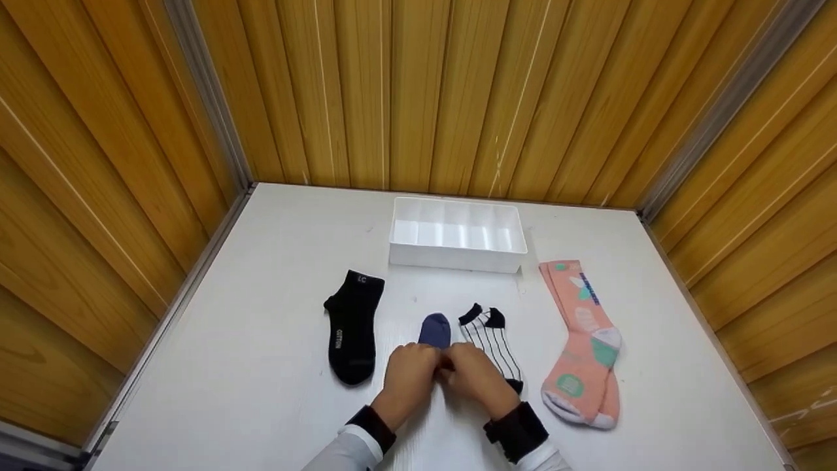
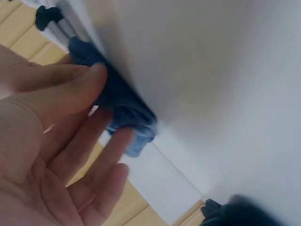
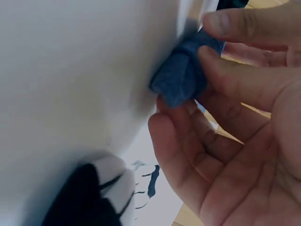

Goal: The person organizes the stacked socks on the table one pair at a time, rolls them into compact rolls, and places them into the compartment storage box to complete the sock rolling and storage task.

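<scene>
Both hands are right up against each other on one thing: the left hand (image 1: pixel 409 369) and right hand (image 1: pixel 476 371) each pinch the blue sock (image 1: pixel 435 329) between thumb and fingers, over the near part of the white table (image 1: pixel 216 366).

So, left to right: first a black sock (image 1: pixel 353 333), flat knit with pale lettering on cuff and foot, toe toward the person. Then the blue sock, straight ahead, well short of the glossy rectangular white box (image 1: pixel 458 258). Its long axis runs away from the person, rounded end pointing toward the box.

The head view only gets that smooth rounded end, since the hands cover the rest. The wrist views catch the soft bunched fabric: loose wrinkles from the left, a thick folded lump from the right. They're kinda blurry, so I can't say if it's one sock or a pair.

Just beside the right hand is a striped sock (image 1: pixel 494 340), white with thin dark lines. Far right, thick pink socks (image 1: pixel 575 366) lie overlapped, with green and white patches.
</scene>
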Available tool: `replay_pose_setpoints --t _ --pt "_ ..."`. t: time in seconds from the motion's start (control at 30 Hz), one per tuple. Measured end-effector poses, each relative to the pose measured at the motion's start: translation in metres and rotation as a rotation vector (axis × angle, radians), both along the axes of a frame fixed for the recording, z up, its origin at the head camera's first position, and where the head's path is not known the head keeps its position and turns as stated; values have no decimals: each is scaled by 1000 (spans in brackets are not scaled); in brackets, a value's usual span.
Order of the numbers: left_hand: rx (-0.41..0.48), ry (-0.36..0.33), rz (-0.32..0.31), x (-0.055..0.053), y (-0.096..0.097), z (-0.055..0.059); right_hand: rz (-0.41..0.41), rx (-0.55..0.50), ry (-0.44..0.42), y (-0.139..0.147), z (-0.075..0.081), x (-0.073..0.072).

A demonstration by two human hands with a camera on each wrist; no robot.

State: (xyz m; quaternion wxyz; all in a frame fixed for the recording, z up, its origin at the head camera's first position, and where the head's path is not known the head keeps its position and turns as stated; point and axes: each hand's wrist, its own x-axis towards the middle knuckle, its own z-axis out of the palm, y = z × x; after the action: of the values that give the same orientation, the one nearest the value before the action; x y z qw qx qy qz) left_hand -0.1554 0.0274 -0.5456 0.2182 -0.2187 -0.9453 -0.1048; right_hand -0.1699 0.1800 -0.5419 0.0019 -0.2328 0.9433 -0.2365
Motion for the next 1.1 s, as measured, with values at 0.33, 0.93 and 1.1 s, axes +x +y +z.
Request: replay_pose_setpoints --t 0.33,0.93,1.1 --pt "142 -174 -17 -8 -2 -4 -93 176 237 -6 4 19" --pt "24 -140 3 -7 -2 -6 -136 78 4 -6 6 11" --pt "130 -298 -79 -10 -12 -2 -147 78 -7 -8 6 14"
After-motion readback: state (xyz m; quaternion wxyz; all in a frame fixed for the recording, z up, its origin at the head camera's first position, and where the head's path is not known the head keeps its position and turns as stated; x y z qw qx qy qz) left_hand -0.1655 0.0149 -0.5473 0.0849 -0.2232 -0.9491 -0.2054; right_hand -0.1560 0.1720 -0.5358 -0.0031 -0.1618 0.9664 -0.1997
